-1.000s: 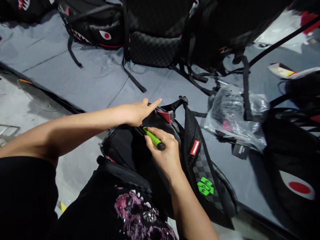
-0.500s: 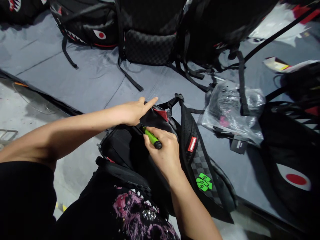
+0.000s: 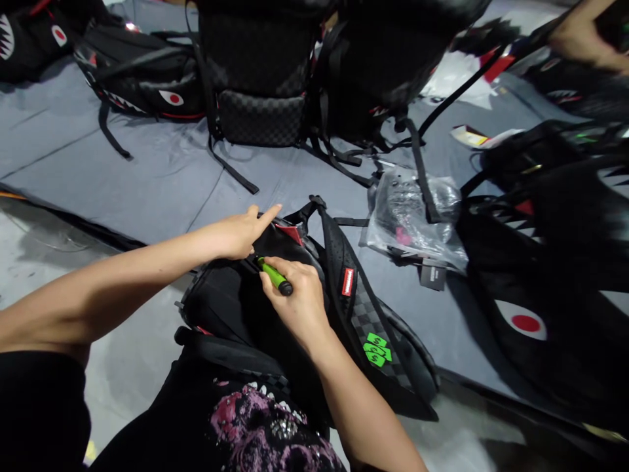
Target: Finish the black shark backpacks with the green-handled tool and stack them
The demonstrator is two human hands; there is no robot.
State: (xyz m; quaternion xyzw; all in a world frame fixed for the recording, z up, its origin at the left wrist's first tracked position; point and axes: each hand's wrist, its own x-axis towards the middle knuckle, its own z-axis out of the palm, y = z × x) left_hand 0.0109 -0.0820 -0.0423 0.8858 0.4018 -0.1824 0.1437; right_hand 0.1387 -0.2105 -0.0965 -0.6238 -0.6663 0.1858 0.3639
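Observation:
A black backpack with red trim lies opened at the table's near edge, against my body. My left hand grips its upper edge, one finger stretched out and the others curled over the fabric. In my right hand is a pen-shaped tool with a green handle and black end. Its tip points into the bag close to my left fingers; the tip itself is too dark to make out. Beside my right hand hangs a shoulder strap with a red label and a green patch.
Across the grey-covered table stand several black bags, one a checkered backpack. A clear plastic bag lies right of the strap. At right is a black shark-face bag. Another person's arm reaches in at the top right.
The view has shifted, so everything sits further left, and another person's arm now shows at the top right. Both hands keep the same hold on the backpack and tool.

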